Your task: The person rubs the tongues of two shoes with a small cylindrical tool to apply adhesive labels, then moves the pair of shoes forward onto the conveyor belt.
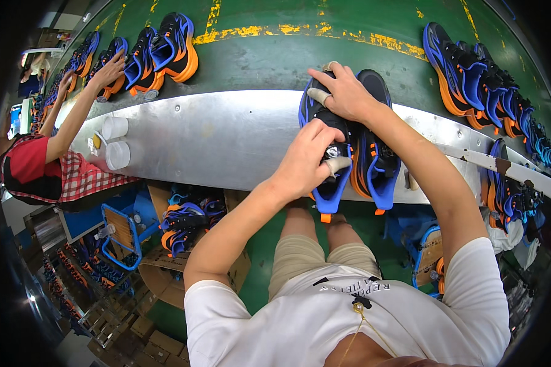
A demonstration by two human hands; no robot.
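Two black, blue and orange sports shoes lie side by side on a metal work ledge (226, 134). My left hand (309, 156) grips the heel opening of the left shoe (327, 186), a taped finger pressed against it. My right hand (343, 92) rests flat on that shoe's toe end, one finger wrapped in tape. The right shoe (376, 162) lies untouched just beside it, touching my right wrist.
A green conveyor belt (275, 61) carries more shoes at the far left (165, 52) and far right (465, 76). A co-worker's hand (107, 70) reaches shoes at the left. Two white cups (116, 144) stand on the ledge. A cardboard box of shoes (187, 223) sits below.
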